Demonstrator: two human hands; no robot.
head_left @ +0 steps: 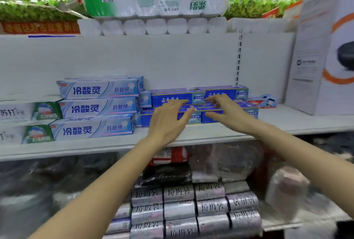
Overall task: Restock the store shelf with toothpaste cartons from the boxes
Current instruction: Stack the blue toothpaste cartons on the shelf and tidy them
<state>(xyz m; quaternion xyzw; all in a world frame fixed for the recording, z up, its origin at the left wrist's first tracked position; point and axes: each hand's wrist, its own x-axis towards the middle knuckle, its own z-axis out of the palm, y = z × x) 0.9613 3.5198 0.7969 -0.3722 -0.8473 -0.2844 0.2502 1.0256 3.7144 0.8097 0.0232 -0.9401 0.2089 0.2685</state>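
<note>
- Blue toothpaste cartons (222,90): stacked in two tiers on the white shelf (287,122); pale-blue cartons (97,108) sit just left of this stack.
- Left hand (168,122): at the stack's front left, fingers straight and spread wide, holding nothing.
- Right hand (228,111): at the stack's front right, likewise spread and empty.
- Step, as judged: squaring the placed stack.
- Next: fetch more cartons; supply boxes are not in view.
</note>
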